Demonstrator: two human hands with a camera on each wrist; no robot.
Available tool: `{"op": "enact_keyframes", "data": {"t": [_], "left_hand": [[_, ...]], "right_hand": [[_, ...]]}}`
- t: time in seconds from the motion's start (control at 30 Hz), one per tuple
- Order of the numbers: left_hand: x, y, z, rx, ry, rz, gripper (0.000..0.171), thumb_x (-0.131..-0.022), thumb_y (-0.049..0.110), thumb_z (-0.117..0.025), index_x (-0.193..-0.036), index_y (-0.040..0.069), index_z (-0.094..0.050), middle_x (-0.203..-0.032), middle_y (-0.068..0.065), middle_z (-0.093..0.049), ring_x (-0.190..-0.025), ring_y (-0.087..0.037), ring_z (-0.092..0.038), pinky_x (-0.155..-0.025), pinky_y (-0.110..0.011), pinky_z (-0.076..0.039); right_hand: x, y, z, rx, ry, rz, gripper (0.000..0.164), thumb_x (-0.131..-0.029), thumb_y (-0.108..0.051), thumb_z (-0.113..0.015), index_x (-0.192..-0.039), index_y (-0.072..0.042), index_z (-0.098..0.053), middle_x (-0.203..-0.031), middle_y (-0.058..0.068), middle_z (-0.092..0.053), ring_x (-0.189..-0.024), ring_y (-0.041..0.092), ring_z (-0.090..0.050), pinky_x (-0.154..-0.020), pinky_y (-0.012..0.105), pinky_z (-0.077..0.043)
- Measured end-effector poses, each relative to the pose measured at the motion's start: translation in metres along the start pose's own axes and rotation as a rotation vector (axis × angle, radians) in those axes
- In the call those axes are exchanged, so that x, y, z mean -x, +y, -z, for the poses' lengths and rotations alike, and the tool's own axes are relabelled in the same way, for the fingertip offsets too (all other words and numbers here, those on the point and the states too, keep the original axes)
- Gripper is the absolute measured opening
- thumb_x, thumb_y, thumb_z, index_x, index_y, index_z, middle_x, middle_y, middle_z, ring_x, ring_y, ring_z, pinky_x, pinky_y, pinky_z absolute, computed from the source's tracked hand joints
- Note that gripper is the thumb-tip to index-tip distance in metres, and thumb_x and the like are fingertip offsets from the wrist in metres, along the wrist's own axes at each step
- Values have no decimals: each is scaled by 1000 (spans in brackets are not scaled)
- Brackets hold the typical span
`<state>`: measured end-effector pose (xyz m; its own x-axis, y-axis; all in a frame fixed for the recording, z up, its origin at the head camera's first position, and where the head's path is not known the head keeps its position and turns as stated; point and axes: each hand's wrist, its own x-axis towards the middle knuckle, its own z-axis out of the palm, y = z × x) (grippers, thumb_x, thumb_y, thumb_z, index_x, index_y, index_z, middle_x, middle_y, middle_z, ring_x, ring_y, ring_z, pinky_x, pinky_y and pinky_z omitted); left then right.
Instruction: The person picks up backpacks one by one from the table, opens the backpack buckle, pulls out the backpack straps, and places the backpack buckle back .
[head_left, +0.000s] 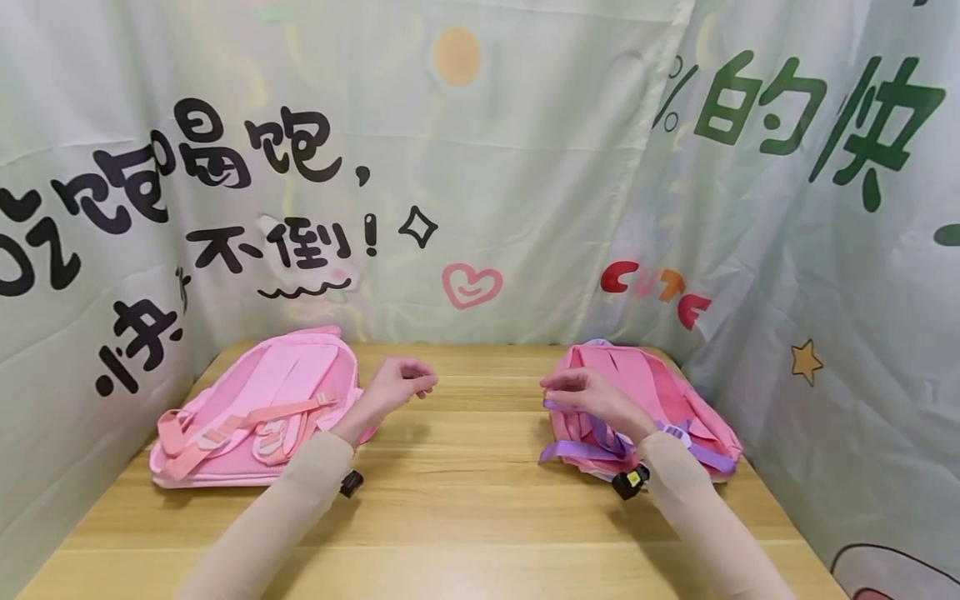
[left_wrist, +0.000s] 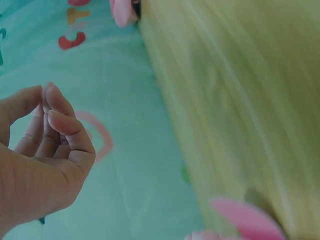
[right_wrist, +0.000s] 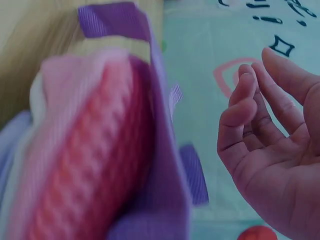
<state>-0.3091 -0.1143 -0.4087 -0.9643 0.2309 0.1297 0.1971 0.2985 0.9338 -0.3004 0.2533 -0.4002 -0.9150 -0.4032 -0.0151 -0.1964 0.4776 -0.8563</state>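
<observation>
Two pink backpacks lie on a wooden table (head_left: pixel 465 500). The left backpack (head_left: pixel 255 375) carries orange-pink straps (head_left: pixel 288 408) and buckles. Purple straps (head_left: pixel 581 451) hang off the right backpack (head_left: pixel 637 367). My left hand (head_left: pixel 397 383) is raised beside the left backpack's inner side, fingers loosely curled and holding nothing. In the left wrist view its thumb and fingertips come close together. Over the inner edge of the right backpack hovers my right hand (head_left: pixel 588 396), also loosely curled. The right wrist view shows nothing between its fingers, with a purple strap (right_wrist: pixel 170 150) beside it.
A printed fabric curtain (head_left: pixel 525 167) stands behind the table and along both sides. Bare wood separates the two backpacks. Each wrist wears a small black camera, such as the right wrist camera (head_left: pixel 628 482).
</observation>
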Motion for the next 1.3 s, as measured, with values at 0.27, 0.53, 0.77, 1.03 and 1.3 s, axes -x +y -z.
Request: {"op": "enact_keyframes", "data": {"t": [0.27, 0.53, 0.77, 1.03, 1.3], "left_hand": [[-8, -7, -38, 30, -57, 20, 15, -91, 11, -68, -98, -2, -70, -77, -10, -69, -68, -17, -64, -57, -28, -47], [-13, -11, -78, 38, -169, 15, 16, -92, 11, -66, -101, -3, -69, -78, -8, -69, -75, -32, -67, -58, -30, -46], [-16, -2, -107, 50, -217, -19, 11, -89, 8, -70, -95, -1, -70, -80, -12, -69, -67, -20, -65, -58, -30, -47], [-18, 10, -137, 40, -261, -17, 15, -86, 6, -72, -98, -2, -70, -77, -3, -67, -78, -30, -67, -64, -35, -52], [-15, 14, -167, 91, -322, 83, 30, -82, 2, -75, -111, -3, -67, -94, -10, -66, -82, -30, -67, -70, -39, -58]], "right_hand": [[14, 11, 24, 69, 52, -69, 43, -89, -34, -72, -124, -10, -66, -122, 8, -68, -110, 18, -60, -92, 32, -47], [37, 32, 58, 90, 114, -57, 50, -92, -32, -68, -130, 0, -60, -126, 20, -63, -101, 26, -58, -82, 31, -52], [61, 52, 89, 206, 148, -173, 51, -92, -37, -67, -130, -4, -62, -127, 17, -64, -110, 27, -57, -86, 36, -51], [92, 69, 119, 209, 145, -282, 58, -92, -38, -66, -136, -1, -55, -134, 23, -56, -119, 34, -48, -90, 43, -48], [116, 90, 141, 199, 160, -357, 61, -93, -40, -64, -136, 2, -53, -138, 30, -49, -122, 39, -43, -90, 48, -48]]}}
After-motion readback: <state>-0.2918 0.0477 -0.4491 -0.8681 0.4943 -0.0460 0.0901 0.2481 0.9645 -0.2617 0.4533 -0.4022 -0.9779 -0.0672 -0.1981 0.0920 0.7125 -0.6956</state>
